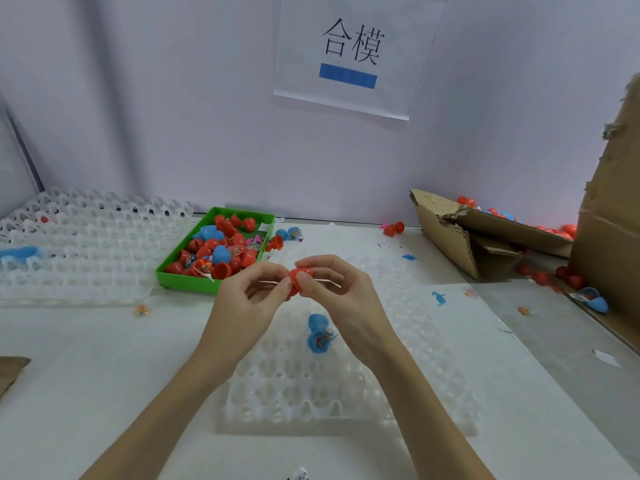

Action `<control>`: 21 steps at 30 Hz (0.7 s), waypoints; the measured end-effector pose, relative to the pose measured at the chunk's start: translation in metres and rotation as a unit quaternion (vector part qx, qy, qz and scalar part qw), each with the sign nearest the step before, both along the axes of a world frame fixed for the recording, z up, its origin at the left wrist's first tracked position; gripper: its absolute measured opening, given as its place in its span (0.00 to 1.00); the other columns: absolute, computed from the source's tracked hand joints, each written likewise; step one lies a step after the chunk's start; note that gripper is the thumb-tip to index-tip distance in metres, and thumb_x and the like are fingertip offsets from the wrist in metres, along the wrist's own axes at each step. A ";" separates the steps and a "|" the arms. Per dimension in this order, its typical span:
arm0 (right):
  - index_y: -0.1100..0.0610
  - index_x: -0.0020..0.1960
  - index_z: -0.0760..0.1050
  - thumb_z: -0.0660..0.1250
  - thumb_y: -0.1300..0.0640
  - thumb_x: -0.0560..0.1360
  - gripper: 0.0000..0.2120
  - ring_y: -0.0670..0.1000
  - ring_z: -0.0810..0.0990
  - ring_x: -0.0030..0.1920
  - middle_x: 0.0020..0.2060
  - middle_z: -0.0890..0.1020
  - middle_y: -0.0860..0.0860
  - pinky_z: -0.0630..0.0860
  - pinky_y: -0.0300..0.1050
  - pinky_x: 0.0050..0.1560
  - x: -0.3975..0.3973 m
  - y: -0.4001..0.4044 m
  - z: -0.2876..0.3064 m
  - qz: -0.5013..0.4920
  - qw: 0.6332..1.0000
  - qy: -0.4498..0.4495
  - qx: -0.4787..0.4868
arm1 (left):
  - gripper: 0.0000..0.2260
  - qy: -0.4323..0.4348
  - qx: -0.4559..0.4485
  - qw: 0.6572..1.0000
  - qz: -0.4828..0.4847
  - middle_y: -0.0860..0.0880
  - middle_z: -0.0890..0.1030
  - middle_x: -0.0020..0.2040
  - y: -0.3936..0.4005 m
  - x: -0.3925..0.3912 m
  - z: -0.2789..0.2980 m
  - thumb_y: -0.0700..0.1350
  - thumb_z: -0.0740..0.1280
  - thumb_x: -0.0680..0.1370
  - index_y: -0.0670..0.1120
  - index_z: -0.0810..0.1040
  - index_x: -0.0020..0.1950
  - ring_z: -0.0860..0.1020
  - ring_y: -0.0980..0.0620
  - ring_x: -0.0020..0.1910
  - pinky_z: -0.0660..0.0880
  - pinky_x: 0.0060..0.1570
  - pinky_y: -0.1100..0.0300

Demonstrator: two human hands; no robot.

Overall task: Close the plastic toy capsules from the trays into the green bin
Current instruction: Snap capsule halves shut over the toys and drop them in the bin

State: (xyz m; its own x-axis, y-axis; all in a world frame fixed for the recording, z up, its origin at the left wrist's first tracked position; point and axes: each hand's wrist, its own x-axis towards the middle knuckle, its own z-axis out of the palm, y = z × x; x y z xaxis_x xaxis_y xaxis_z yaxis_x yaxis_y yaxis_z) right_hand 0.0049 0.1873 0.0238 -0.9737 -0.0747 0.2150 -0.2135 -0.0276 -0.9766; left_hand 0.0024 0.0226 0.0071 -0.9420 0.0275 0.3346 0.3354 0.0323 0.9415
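Both hands meet above the middle of the table, over the far end of a clear tray (346, 386) that lies near the front edge. The left hand (258, 289) and the right hand (341, 292) both have hold of one red capsule (300, 277): curled fingertips and thumbs pinch it from either side, the other fingers loosely bent behind. Whether its two halves are fully seated I cannot tell, as the fingers cover the seam.

In the clear tray, just below the hands, sits a blue capsule (318, 332), open, with small coloured bits showing inside it. The rest of that tray's cups look bare from here.

The green bin (180, 277) stands toward the table's far left, just beyond the left hand. It holds a heap of mostly red capsules with a couple of blue ones and some small packets among them. To its left, along the left edge, lies a stack of clear trays (79, 244) with a blue piece caught in its near side.

At the far right corner a torn cardboard box (464, 233) lies collapsed, red and blue capsules spilled in and around it. Open tabletop (104, 375) runs along the front left, and a strip lies bare between the near tray and the cardboard.
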 end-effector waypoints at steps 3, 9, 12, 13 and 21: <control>0.52 0.57 0.84 0.75 0.54 0.77 0.09 0.50 0.86 0.51 0.47 0.88 0.50 0.81 0.38 0.52 -0.001 0.000 0.000 -0.022 1.000 0.010 0.013 | 0.05 0.008 0.007 1.000 -0.005 0.48 0.87 0.46 0.000 0.000 0.000 0.38 0.69 0.82 0.43 0.85 0.54 0.86 0.51 0.47 0.80 0.50 0.65; 0.55 0.59 0.84 0.73 0.58 0.79 0.09 0.49 0.86 0.54 0.50 0.88 0.49 0.82 0.42 0.59 -0.002 0.003 -0.001 -0.020 0.999 0.008 0.025 | 0.06 -0.032 0.076 0.997 0.001 0.47 0.88 0.47 0.002 0.000 -0.001 0.36 0.73 0.78 0.43 0.87 0.53 0.87 0.49 0.49 0.82 0.51 0.62; 0.54 0.59 0.84 0.73 0.58 0.78 0.10 0.49 0.86 0.55 0.51 0.88 0.49 0.81 0.40 0.58 -0.001 0.002 -0.001 -0.004 1.000 0.009 0.026 | 0.07 -0.092 0.152 0.984 -0.020 0.43 0.88 0.48 -0.003 -0.002 -0.001 0.35 0.75 0.76 0.41 0.87 0.53 0.87 0.45 0.51 0.84 0.53 0.58; 0.55 0.59 0.83 0.73 0.59 0.78 0.10 0.49 0.86 0.55 0.51 0.88 0.49 0.81 0.40 0.57 -0.001 0.002 -0.001 0.002 1.000 0.008 0.025 | 0.06 -0.104 0.160 0.981 -0.018 0.43 0.88 0.49 -0.004 -0.002 -0.001 0.36 0.75 0.76 0.42 0.88 0.52 0.87 0.45 0.52 0.83 0.54 0.58; 0.53 0.58 0.83 0.75 0.59 0.76 0.11 0.49 0.87 0.50 0.48 0.88 0.48 0.82 0.37 0.51 0.000 -0.008 -0.001 -0.014 0.999 0.001 0.031 | 0.06 -0.063 0.123 0.990 0.037 0.50 0.88 0.46 -0.005 -0.004 0.000 0.41 0.79 0.73 0.46 0.86 0.49 0.86 0.53 0.50 0.80 0.47 0.68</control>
State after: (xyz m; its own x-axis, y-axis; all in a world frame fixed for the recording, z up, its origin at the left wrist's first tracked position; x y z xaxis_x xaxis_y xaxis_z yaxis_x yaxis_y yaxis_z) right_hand 0.0050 0.1793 0.0230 -0.9753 -0.0598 0.2125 -0.2149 0.0383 -0.9759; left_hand -0.0016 0.0177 0.0070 -0.9729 -0.1113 0.2025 0.2203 -0.1826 0.9582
